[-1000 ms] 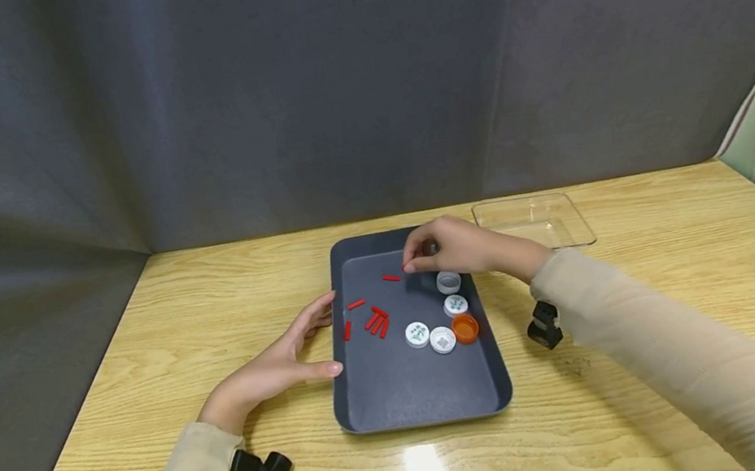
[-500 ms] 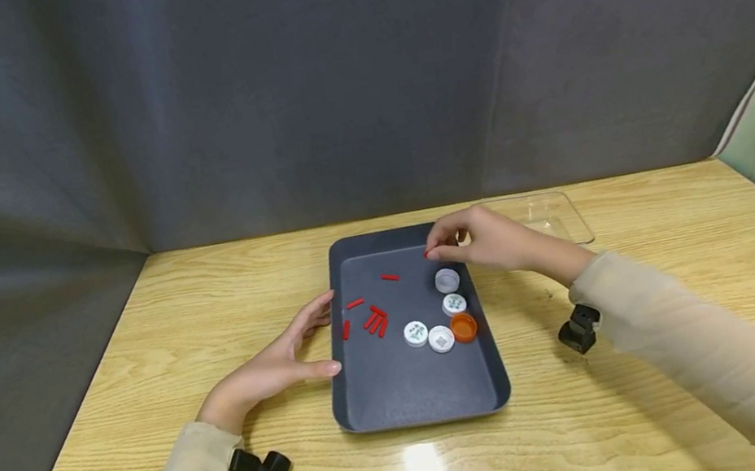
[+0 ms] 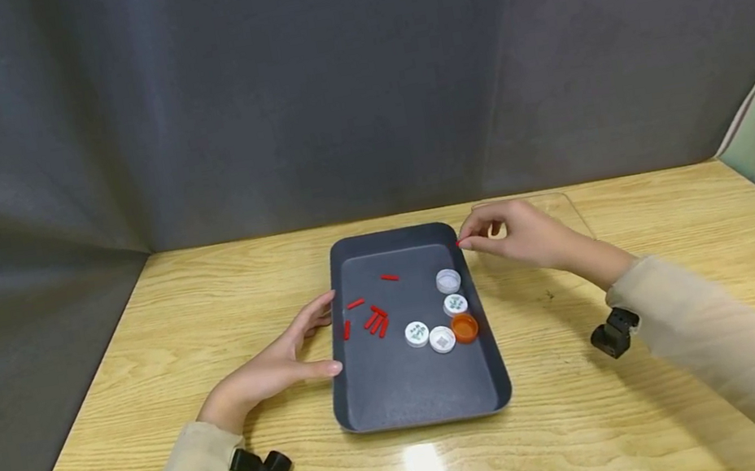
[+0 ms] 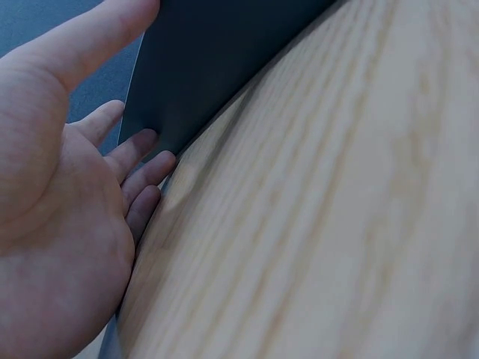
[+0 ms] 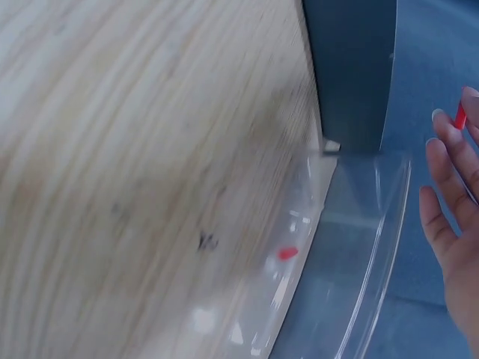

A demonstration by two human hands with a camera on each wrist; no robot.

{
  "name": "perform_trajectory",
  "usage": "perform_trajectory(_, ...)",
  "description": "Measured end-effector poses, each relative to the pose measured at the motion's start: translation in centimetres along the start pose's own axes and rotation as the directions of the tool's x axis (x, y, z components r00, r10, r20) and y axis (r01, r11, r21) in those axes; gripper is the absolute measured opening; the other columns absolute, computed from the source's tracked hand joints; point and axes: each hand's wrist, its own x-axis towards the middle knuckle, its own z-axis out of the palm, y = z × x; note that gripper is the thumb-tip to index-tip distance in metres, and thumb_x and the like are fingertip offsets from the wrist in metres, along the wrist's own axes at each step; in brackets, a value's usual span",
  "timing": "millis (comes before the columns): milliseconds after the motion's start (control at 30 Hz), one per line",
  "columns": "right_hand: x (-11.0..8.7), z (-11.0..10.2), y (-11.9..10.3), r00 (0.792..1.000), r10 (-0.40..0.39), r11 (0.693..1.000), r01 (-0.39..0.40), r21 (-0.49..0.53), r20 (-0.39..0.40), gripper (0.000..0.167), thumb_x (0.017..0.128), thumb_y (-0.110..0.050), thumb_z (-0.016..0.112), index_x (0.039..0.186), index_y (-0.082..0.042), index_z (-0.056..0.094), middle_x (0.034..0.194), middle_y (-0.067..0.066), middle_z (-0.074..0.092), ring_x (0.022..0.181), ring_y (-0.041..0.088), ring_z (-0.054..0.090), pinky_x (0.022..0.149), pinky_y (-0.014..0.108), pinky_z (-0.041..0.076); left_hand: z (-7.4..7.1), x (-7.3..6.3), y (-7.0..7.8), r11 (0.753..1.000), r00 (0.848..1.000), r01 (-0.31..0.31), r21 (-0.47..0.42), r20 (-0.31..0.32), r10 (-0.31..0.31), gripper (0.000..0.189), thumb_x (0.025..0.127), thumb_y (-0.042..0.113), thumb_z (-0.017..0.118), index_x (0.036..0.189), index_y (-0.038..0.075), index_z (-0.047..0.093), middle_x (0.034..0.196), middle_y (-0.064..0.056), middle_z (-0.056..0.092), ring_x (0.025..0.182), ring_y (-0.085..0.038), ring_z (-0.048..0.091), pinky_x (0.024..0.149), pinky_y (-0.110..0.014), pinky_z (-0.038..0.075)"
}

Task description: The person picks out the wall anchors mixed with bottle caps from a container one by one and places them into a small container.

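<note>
While we read the scene from our own edge of the wooden table [image 3: 599,414] outward, the sorting looks to us barely begun.

Left hand: our left hand [image 3: 272,367] lies relaxed, fingers straight, its fingertips [image 4: 150,168] against the near-left wall of the dark tray [image 3: 411,403], steadying it and holding nothing.

Caps: five bottle caps [image 3: 442,338] sit in the right half of the tray, the orange cap [image 3: 465,328] among the white ones; none seems to have left it.

Sticks left: six loose red sticks [image 3: 376,320] lie on the tray floor, most clustered left of centre, one further back on its own.

Right hand: our right hand [image 3: 525,233] hangs past the tray's far-right corner, thumb and forefinger pinching a red stick [image 3: 458,242]; the right wrist view shows that stick [image 5: 460,116] at the fingertips.

Clear tray: the clear tray [image 3: 579,224] stands just beyond the hand, right of the dark one; the right wrist view shows one small red piece [image 5: 287,253] already inside.

Progress: we judge one stick delivered, one in carriage, six remaining.
</note>
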Motion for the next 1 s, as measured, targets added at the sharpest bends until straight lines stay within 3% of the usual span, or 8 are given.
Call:
perform_trajectory(467,-1.9,-1.9,1.8,0.996,0.084,0.992,-0.088,-0.088,-0.042,0.007,0.094,-0.021,0.071,0.093,-0.015,0.074,0.080,-0.005,0.070,0.073,0.015,0.056,0.067,0.026,0.045,0.2,0.3,0.3,1.000,1.000,0.000,-0.012,0.007,0.000,0.097,0.089,0.019,0.076,0.160,0.023,0.011,0.160,-0.009,0.019,0.146,-0.031,0.015,0.116,-0.057,0.009)
perform_trajectory(733,-2.4,-2.1,3.2,0.995,0.093,0.990,-0.096,-0.104,-0.034,0.005,0.093,-0.016,0.071,0.091,-0.013,0.074,0.078,-0.005,0.069,0.067,0.015,0.056,0.062,0.025,0.045,0.2,0.4,0.4,1.000,1.000,0.000,-0.011,0.006,0.000,0.097,0.088,0.019,0.077,0.160,0.023,0.011,0.160,-0.010,0.019,0.146,-0.031,0.015,0.116,-0.058,0.009)
perform_trajectory(1000,-2.8,-2.0,4.1,0.988,0.152,0.981,-0.151,-0.121,-0.008,0.005,0.093,-0.016,0.071,0.091,-0.012,0.074,0.079,-0.003,0.069,0.066,0.017,0.056,0.056,0.026,0.044,0.3,0.4,0.3,1.000,1.000,-0.004,-0.013,0.009,0.004,0.097,0.088,0.018,0.076,0.160,0.022,0.011,0.160,-0.010,0.019,0.146,-0.032,0.015,0.116,-0.058,0.009)
